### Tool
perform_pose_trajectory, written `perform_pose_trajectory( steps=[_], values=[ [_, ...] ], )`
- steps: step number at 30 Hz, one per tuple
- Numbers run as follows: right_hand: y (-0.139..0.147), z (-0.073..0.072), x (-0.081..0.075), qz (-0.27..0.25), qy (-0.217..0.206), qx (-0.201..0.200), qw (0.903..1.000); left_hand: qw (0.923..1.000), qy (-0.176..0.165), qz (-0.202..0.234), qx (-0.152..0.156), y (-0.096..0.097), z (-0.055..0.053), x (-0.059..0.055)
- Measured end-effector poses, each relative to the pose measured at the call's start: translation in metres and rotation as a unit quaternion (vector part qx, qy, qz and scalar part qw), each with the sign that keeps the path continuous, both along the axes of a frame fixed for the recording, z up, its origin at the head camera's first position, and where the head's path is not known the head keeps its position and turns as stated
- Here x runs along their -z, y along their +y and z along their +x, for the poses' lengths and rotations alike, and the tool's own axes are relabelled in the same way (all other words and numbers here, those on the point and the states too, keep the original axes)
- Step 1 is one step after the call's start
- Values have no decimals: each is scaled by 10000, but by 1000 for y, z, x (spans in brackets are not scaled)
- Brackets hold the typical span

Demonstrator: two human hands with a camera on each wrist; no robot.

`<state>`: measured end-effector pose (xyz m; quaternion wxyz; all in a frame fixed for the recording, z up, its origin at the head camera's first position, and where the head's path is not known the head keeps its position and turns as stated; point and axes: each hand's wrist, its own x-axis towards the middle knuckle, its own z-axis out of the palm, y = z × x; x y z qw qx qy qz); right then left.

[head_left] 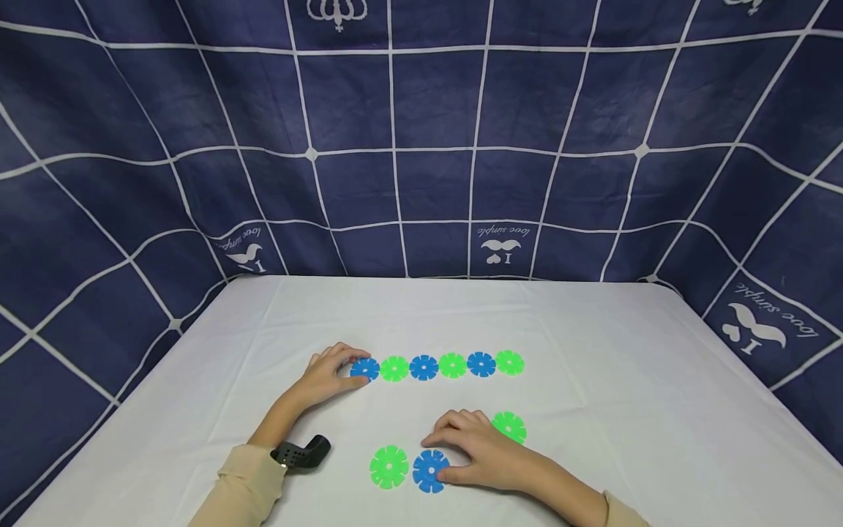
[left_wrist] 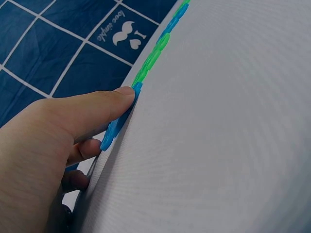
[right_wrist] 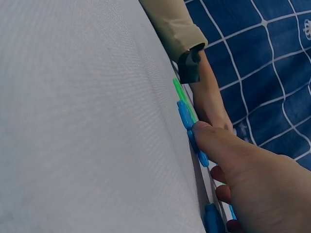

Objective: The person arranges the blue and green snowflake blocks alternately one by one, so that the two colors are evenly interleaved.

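Observation:
A row of notched plastic discs, blue and green by turns, lies on the white cloth. My left hand holds the blue disc at the row's left end between thumb and index finger. Nearer the front, my right hand has its thumb on the edge of another blue disc, with the index finger curled at its far side. Left of that disc lies a green disc. Behind my right hand, another green disc is partly covered. The right wrist view also shows a further blue disc near that hand.
The rest of the row runs rightward through green, blue and more discs to a green one. A black device sits on the left wrist. Blue checked curtain surrounds the white table.

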<state>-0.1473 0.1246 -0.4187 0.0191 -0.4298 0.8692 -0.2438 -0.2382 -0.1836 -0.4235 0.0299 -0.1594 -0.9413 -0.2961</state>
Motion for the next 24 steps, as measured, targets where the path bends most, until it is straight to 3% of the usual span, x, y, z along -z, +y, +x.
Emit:
perform_pose_trajectory(
  steps=[11, 19, 24],
  values=[
    [1, 1, 0, -195, -252, 90, 9995, 10000, -22, 11, -3, 0, 0, 0],
    [0, 2, -4, -441, -934, 274, 9943, 10000, -27, 20, -1, 0, 0, 0],
    [0, 2, -6, -671, -1710, 559, 9814, 10000, 6, 44, 35, 0, 0, 1]
  ],
)
